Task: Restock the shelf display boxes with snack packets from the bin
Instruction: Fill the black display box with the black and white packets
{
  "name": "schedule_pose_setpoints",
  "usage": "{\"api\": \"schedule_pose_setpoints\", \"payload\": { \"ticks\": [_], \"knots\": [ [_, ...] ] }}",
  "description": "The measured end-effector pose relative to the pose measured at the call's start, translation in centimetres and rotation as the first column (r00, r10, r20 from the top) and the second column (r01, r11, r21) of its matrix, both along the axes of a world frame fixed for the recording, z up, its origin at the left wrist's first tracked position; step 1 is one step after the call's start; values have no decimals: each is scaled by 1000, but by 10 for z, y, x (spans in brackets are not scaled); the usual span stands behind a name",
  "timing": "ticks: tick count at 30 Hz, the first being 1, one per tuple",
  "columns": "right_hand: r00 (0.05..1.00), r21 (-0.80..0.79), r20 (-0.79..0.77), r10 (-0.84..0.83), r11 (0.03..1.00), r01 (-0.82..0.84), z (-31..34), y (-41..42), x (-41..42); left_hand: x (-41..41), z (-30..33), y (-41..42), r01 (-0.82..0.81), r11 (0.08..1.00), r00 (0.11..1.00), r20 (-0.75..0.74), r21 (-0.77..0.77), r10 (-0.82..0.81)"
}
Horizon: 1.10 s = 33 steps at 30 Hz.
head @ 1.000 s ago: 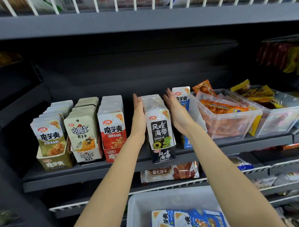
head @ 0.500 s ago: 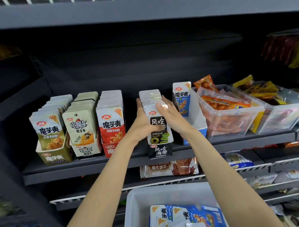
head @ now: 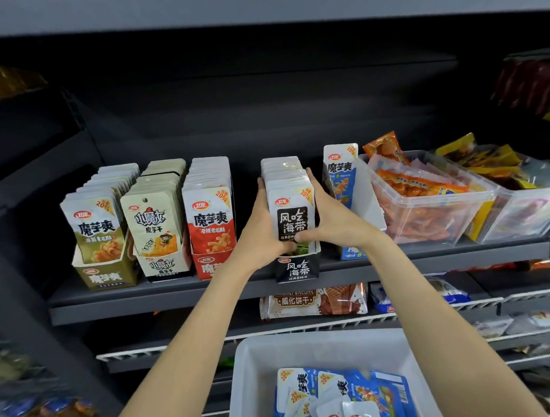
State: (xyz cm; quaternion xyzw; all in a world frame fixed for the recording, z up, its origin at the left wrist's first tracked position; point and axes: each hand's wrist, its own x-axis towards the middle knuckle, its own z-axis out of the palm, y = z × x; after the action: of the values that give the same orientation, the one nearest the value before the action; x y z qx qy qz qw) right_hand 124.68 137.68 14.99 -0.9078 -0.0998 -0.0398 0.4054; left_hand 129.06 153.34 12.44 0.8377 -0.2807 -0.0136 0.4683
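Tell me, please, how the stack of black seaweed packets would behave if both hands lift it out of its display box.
The black seaweed packets look thin and glossy, so they are probably light and may slide against each other. Loose in a row, they would likely fan apart unless the left hand and right hand squeeze from both sides.

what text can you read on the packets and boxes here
"魔芋爽", "20%": olive packet
"小魔女", "魔芋干": cream packet
"魔芋爽", "20%": red packet
"风吃海带", "30%": black packet and its box
"魔芋爽": blue packet
"威化饼干", "BISCUITS": wafer pack
"20%": bin packets
Smaller print: unreadable.
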Motion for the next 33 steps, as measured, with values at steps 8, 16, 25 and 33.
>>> {"api": "schedule_pose_setpoints", "payload": {
  "ticks": [8,16,25,33],
  "knots": [
    [990,238,-135,-38,969,70,9,3,-2,-9,27,-1,-149,846,922,-381,-513,-69],
    [988,527,-142,-65,840,131,1,15,5,-6,36,-22,-198,822,878,-469,-534,-94],
    [990,540,-138,-40,835,109,0,16,3,-5,35,-18,-207,813,909,-414,-545,-46],
    [988,302,-113,-107,944,136,-18,20,-21,-31,14,-2,-164,916,931,-365,-365,21]
  ]
}}
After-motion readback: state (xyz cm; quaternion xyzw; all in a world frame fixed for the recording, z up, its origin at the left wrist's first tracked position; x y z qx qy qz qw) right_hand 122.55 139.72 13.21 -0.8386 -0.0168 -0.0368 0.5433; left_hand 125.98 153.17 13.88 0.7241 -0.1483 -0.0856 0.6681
